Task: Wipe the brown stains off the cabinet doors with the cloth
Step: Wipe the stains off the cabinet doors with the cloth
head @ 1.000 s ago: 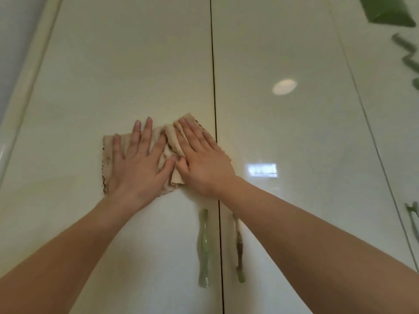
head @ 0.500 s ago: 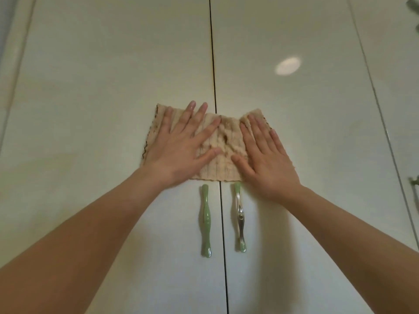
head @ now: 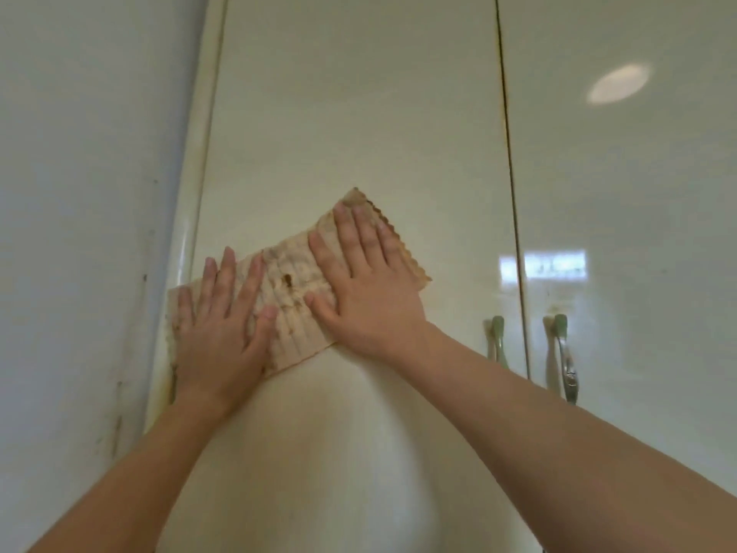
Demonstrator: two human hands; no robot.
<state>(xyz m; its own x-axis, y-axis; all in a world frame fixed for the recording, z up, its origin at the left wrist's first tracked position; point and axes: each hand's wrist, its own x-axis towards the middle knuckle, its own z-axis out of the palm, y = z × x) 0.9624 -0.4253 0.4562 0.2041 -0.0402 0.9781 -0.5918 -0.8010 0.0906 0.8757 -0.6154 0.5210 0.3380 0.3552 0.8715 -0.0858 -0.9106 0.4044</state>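
Note:
A beige ribbed cloth (head: 293, 303), with a brown spot near its middle, lies spread flat and tilted on the left cabinet door (head: 359, 125). My left hand (head: 221, 341) presses its lower left end, close to the door's left edge. My right hand (head: 369, 291) presses its upper right end. Both palms are flat with the fingers spread. Brownish marks show along the door's left edge (head: 172, 379) below my left hand. The right cabinet door (head: 638, 185) is glossy and shows light reflections.
Two green handles (head: 497, 339) (head: 563, 353) flank the dark seam (head: 508, 153) between the doors, right of my right wrist. A pale wall (head: 79, 193) with dark specks adjoins the cabinet on the left.
Both hands slid the cloth left, from across the seam above the handles onto the left door near its left edge. The cloth is now tilted, right end higher.

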